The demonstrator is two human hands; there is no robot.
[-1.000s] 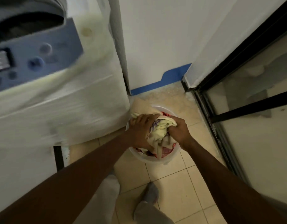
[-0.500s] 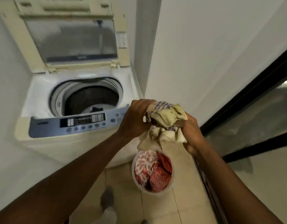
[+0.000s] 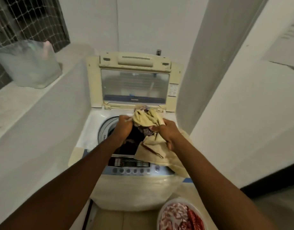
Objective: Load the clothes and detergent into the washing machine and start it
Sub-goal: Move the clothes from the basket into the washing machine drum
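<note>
A top-loading washing machine (image 3: pixel 134 185) stands ahead with its lid (image 3: pixel 134 83) raised and the dark drum (image 3: pixel 131 143) exposed. Both hands hold a bundle of pale yellow and striped clothes (image 3: pixel 147 120) right over the drum opening. My left hand (image 3: pixel 123 128) grips the bundle's left side, and my right hand (image 3: pixel 167 131) grips its right side. A yellow cloth end (image 3: pixel 157 151) hangs down over the control panel (image 3: pixel 131 168). A white bucket (image 3: pixel 161 211) with red patterned clothes (image 3: pixel 179 216) sits on the floor at the lower right.
A low white wall ledge (image 3: pixel 35 105) runs along the left, with a translucent plastic bag (image 3: pixel 30 63) on it in front of a netted window (image 3: pixel 27 19). White walls close in behind and on the right of the machine.
The bundle came up out of the bucket and moved left and forward, from beside the machine to over the drum. My view rose from the floor to the machine top.
</note>
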